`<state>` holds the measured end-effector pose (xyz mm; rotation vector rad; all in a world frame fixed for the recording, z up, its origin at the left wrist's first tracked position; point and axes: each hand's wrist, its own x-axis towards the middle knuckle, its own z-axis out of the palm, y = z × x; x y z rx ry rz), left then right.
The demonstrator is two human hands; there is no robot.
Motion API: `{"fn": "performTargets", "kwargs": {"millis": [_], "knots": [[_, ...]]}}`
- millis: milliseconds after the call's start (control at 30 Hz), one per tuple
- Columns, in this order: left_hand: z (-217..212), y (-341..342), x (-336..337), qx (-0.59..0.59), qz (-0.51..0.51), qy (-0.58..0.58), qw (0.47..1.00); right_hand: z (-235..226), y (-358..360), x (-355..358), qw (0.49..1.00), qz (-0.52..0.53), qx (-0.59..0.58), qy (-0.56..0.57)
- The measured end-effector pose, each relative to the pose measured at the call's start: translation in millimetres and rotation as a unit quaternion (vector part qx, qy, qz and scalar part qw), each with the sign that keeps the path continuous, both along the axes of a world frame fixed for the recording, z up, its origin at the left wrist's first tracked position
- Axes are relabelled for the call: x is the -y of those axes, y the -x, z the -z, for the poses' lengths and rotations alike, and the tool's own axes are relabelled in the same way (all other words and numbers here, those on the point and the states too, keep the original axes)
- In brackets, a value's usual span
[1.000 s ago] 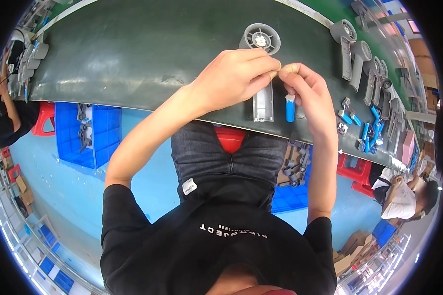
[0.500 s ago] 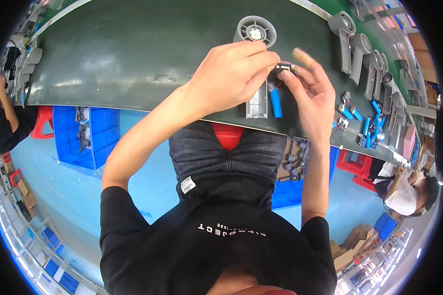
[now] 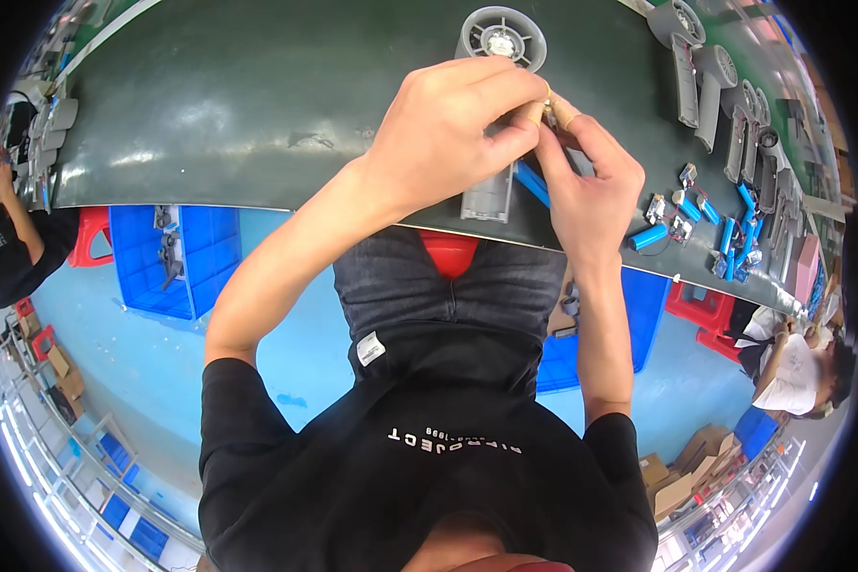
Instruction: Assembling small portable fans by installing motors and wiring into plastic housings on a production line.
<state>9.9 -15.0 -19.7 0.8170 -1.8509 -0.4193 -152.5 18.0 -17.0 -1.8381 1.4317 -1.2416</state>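
Note:
My left hand (image 3: 462, 124) and my right hand (image 3: 593, 181) meet fingertip to fingertip above the table. Between them is a small circuit board (image 3: 549, 112), mostly covered by the fingers; my right thumb and fingers pinch it. My left thumb and forefinger are closed at the same spot, on something too hidden to make out. A blue cylindrical battery (image 3: 532, 183) lies below the fingers, partly behind my right hand. Under my left hand is a grey handheld fan, its round head (image 3: 501, 36) beyond the knuckles and its open handle shell (image 3: 487, 202) pointing toward me.
Several grey fans (image 3: 684, 81) line the right side of the dark green table (image 3: 210, 114). Blue batteries with small boards (image 3: 729, 238) lie in front of them. Blue crates (image 3: 172, 262) stand under the table edge. Other people sit at the far left and far right.
My right fingers have closed in against my left fingertips, covering the board that showed before. The blue battery now slants more and is further hidden by my right hand.

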Motion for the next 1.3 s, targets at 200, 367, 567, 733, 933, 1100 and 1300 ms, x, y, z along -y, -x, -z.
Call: {"fn": "performTargets", "kwargs": {"millis": [200,367,567,733,933,1100,1300], "knots": [[2.4,3.2,0.1,0.01,-0.006,0.009,1.0,0.3,-3.0,-1.8,0.998,0.056,0.019,-0.011],[3.2,4.8,0.0,0.039,-0.025,0.029,0.999,3.2,-3.5,-0.3,0.998,0.057,-0.003,0.035],[3.6,6.3,1.0,0.042,-0.03,0.054,0.997,5.3,-2.8,-1.3,0.996,0.066,-0.022,0.05],[7.1,6.1,4.0,0.04,-0.026,0.082,0.995,7.9,-3.6,-1.2,0.995,0.071,-0.019,0.06],[7.8,5.5,4.7,0.042,-0.02,0.094,0.994,5.6,-4.3,-1.7,0.996,0.071,-0.015,0.051],[8.9,5.9,5.8,0.03,-0.017,0.101,0.994,5.6,-3.3,-0.3,0.995,0.063,-0.03,0.067],[5.3,5.2,3.2,0.017,0.0,0.063,0.998,11.5,-1.9,5.8,0.987,0.058,-0.032,0.144]]}}
